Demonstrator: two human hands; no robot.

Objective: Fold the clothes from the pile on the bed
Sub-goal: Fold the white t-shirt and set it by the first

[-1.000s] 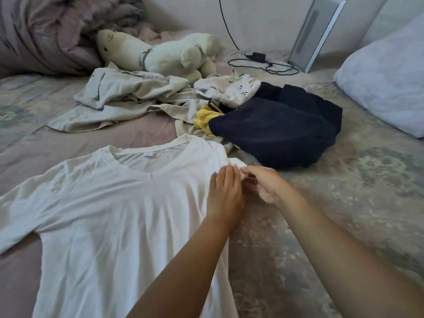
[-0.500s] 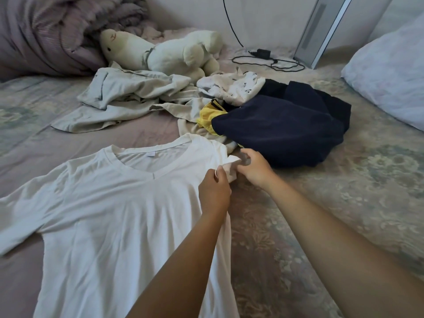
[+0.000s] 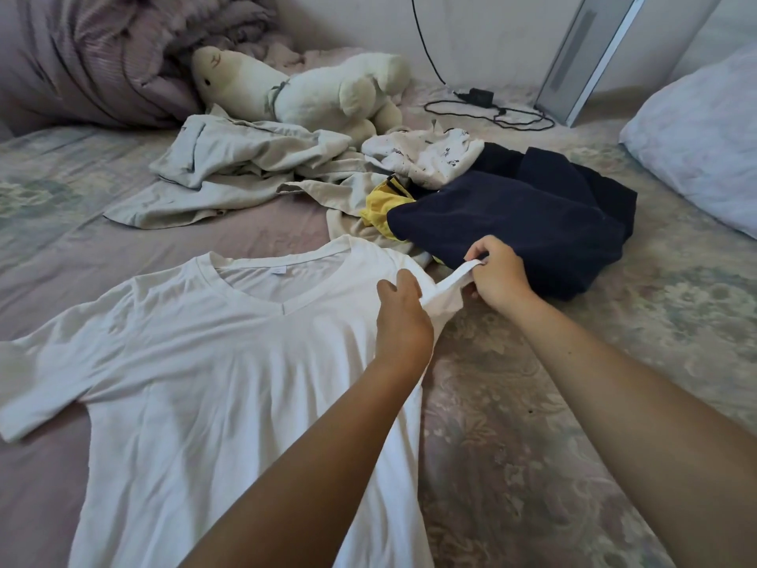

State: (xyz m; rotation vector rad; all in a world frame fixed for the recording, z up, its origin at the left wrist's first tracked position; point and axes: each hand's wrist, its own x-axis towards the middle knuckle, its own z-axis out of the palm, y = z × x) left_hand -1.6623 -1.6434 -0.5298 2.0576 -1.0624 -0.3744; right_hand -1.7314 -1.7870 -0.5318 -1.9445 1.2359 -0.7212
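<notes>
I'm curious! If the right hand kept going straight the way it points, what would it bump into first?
Probably the dark blue garment, lying just beyond the right hand that pinches the white T-shirt sleeve.

White V-neck T-shirt laid flat on the bed, one sleeve held by both hands.
The left hand [image 3: 403,317] gripped the white cotton T-shirt [image 3: 213,362] at its shoulder; the right hand [image 3: 497,276] pinched the sleeve hem [image 3: 463,270], beside the navy blue garment [image 3: 516,215] on the floral bedspread [image 3: 573,403].
</notes>
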